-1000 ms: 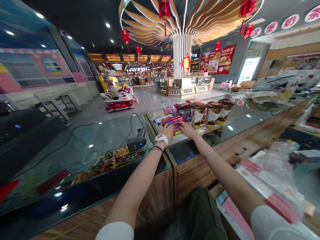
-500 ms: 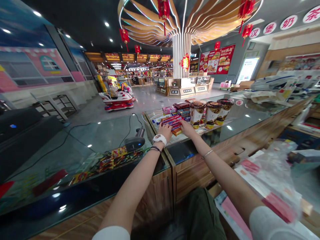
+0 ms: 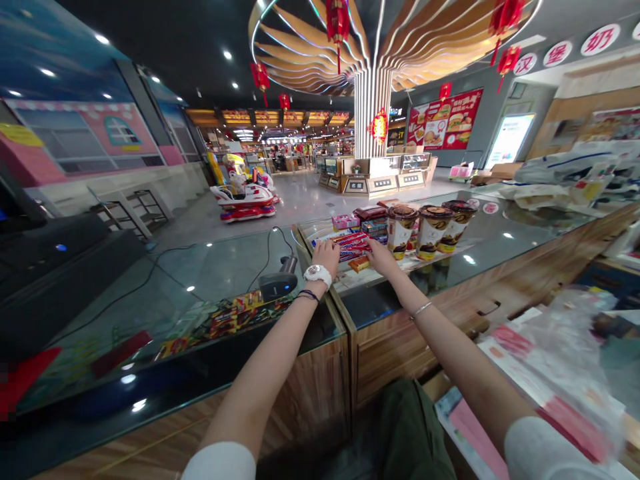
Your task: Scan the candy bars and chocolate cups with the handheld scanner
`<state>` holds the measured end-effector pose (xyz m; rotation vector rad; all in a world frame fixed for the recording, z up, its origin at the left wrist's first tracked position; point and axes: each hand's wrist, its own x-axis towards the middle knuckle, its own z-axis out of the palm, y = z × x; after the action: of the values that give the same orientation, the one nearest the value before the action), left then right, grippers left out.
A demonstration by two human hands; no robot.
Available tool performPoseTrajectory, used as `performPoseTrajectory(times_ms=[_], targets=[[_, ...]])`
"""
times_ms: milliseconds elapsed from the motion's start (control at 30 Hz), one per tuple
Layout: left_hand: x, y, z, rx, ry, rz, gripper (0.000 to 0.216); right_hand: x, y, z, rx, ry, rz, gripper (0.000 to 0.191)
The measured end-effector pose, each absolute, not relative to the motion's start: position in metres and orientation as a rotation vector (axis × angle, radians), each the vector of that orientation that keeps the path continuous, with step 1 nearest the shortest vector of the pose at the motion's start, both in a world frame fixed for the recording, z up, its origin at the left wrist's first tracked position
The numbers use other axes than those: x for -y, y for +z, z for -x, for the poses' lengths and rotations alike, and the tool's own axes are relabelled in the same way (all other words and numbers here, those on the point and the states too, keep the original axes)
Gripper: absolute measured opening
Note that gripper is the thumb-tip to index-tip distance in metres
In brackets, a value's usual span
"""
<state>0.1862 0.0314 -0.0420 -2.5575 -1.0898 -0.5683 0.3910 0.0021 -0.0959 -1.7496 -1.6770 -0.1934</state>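
Both my arms reach forward over a glass counter (image 3: 480, 250). My left hand (image 3: 326, 255), with a white watch on its wrist, rests on the left end of a stack of long red snack bars (image 3: 351, 241). At the stack's right end lies my right hand (image 3: 381, 257), a thin bracelet on that wrist, touching an orange pack (image 3: 359, 264) underneath. Whether either hand grips the bars is unclear. Three brown-lidded drink cups (image 3: 431, 230) stand just right of the bars. Small pink and dark boxes (image 3: 360, 218) sit behind them.
A barcode scanner (image 3: 280, 280) with a cable lies on the glass display case (image 3: 165, 293) to the left; a black register (image 3: 45, 263) is far left. Plastic bags and papers (image 3: 545, 347) sit lower right. Beyond the counter are a mall floor and a kiddie ride (image 3: 243, 198).
My hands stay on the snack bars and have closed in slightly on the stack. The view has shifted a little to the left.
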Motion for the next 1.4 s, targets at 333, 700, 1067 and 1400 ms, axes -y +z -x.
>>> performPoseTrajectory(times_ms=[333,700,1067,1400], targets=[[-0.014,-0.018,-0.133,1.081,-0.678,2.504,0.040,0.010,-0.075,-0.369,1.816,-0.299,1.342,0.032],[-0.012,0.008,-0.045,1.143,-0.915,2.369,0.035,0.009,-0.016,-0.287,1.942,-0.403,1.114,0.032],[-0.028,0.010,0.024,1.322,-0.953,2.213,0.031,-0.032,0.003,-0.195,2.010,-0.474,1.021,0.030],[-0.020,0.005,0.039,1.249,-0.969,2.347,0.027,-0.039,-0.023,-0.181,1.972,-0.358,0.915,0.031]])
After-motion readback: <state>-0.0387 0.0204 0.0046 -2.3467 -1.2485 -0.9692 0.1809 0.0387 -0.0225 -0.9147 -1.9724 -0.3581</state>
